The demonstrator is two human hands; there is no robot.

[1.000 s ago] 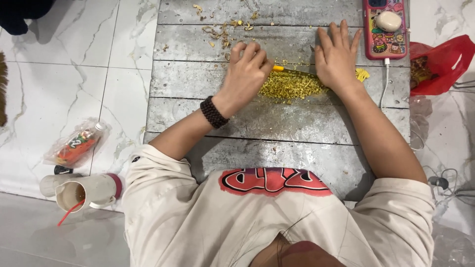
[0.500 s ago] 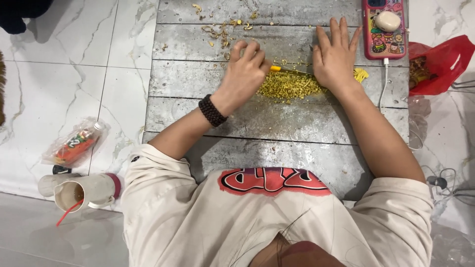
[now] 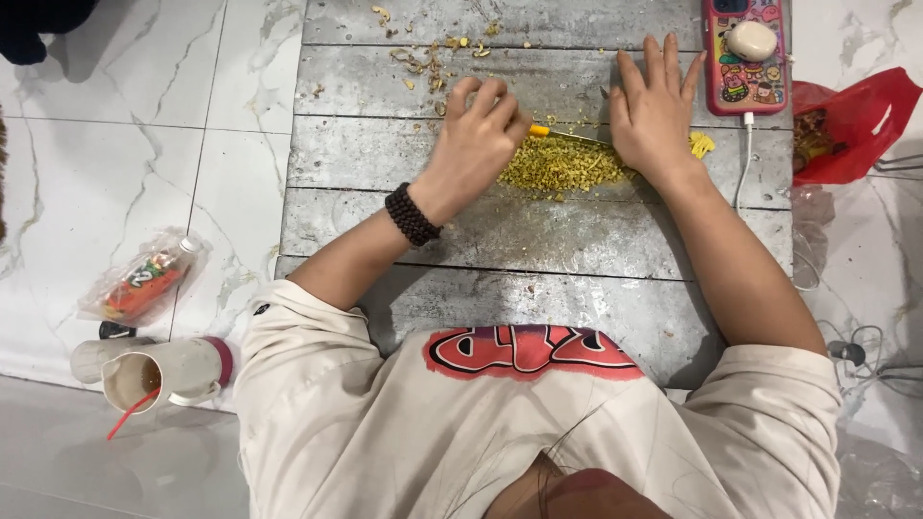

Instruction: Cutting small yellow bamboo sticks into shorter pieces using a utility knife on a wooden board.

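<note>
Head view: left hand (image 3: 476, 130) fingers clamp a yellow-handled knife (image 3: 567, 135) (right hand (image 3: 654, 111) fingers spread) over yellow mince (image 3: 562, 165), phone (image 3: 745, 48) beside.

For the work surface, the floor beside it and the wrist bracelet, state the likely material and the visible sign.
Work surface: apparently wood, grey weathered planks with seams. Floor: glossy marble-look tile, grey veins and joints. Bracelet: dark round beads, perhaps wood.

Cream short-sleeved shirt with red print, dark beaded bracelet (image 3: 411, 215).
</note>
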